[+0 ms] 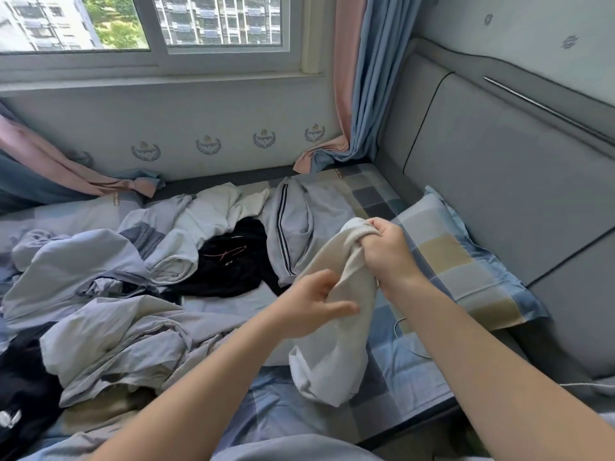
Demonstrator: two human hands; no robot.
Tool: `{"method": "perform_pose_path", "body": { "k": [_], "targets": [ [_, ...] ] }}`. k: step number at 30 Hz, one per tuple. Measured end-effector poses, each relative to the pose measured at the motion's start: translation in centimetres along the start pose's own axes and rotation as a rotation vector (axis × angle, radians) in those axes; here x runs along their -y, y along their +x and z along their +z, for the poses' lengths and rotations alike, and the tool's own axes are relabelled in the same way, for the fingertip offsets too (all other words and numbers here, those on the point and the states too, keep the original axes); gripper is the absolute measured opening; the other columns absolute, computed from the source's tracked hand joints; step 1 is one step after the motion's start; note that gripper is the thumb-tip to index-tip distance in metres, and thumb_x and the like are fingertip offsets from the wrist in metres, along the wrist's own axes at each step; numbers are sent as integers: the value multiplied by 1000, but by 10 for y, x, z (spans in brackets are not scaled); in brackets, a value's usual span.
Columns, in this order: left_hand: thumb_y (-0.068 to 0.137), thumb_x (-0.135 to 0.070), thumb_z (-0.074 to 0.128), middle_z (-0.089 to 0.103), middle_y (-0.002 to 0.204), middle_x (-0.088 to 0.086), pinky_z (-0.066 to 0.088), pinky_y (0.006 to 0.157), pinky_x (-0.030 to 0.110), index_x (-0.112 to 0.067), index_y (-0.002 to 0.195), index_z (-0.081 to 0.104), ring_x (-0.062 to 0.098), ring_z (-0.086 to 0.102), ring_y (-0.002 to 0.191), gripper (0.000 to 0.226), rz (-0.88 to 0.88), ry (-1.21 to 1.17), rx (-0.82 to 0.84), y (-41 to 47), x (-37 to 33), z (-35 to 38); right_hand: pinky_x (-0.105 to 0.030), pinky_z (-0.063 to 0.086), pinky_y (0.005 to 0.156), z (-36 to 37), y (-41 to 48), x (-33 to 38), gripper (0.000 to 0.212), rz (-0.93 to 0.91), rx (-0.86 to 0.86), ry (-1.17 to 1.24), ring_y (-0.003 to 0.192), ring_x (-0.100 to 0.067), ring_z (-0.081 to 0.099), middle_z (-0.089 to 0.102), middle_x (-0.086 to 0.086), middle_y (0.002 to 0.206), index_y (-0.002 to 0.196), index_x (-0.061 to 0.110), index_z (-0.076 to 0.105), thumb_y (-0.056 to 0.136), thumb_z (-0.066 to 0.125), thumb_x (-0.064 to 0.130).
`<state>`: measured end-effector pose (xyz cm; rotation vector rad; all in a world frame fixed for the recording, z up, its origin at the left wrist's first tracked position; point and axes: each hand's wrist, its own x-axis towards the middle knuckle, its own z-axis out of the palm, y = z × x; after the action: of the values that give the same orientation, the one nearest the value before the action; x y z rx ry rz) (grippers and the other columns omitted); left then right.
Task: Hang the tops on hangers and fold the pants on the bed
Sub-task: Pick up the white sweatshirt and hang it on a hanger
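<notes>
A cream-white garment (pixel 336 344) hangs bunched above the bed (pixel 283 414). My right hand (pixel 389 251) grips its ribbed upper edge in a fist. My left hand (pixel 312 306) is at the garment's left side with fingers spread and loosely bent, touching the cloth. On the bed behind lie a black garment (pixel 233 264), a light grey garment with dark stripes (pixel 293 224) and a white garment (pixel 213 207). No hanger is in view.
A rumpled grey-blue duvet (pixel 100 311) covers the left of the bed, with a dark garment (pixel 20 387) at its left edge. A checked pillow (pixel 459 261) lies against the padded grey headboard (pixel 499 181). Curtains (pixel 362 94) hang by the window (pixel 149 28). A thin white cable (pixel 409 341) lies on the sheet.
</notes>
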<state>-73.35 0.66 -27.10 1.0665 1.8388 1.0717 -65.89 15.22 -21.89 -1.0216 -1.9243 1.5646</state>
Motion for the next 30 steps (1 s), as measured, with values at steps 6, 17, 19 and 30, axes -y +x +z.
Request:
{"method": "perform_pose_path", "body": {
  "k": [6,17,19,30],
  "targets": [
    [100,-30,55,44,58,-17,34,60,32,-27,68,51,4,40,57,32,20,75,-118,6,8,5,-35,55,77,-10,7,6,21,13,-44,29,87,-18,65,71,-6,95,94,13,70,90,52,3],
    [99,-39,53,61,88,12,45,76,41,-6,96,66,25,56,81,36,-29,-435,-438,9,-24,-35,-27,56,87,-16,-30,-32,26,-34,299,104,104,-11,68,73,-3,113,117,13,62,93,67,4],
    [99,-41,54,60,85,13,46,76,46,-4,93,64,26,57,80,39,-34,-504,-459,7,-32,-37,-31,53,96,-11,-37,-39,30,-60,423,54,112,-13,65,71,1,117,119,19,63,91,72,11],
    [102,-33,54,70,83,8,53,77,41,-13,95,71,23,65,81,27,12,-642,-478,-8,-71,-50,-32,35,63,9,-24,-95,14,23,379,-294,64,-13,47,55,5,64,74,24,62,86,64,31]
  ]
}}
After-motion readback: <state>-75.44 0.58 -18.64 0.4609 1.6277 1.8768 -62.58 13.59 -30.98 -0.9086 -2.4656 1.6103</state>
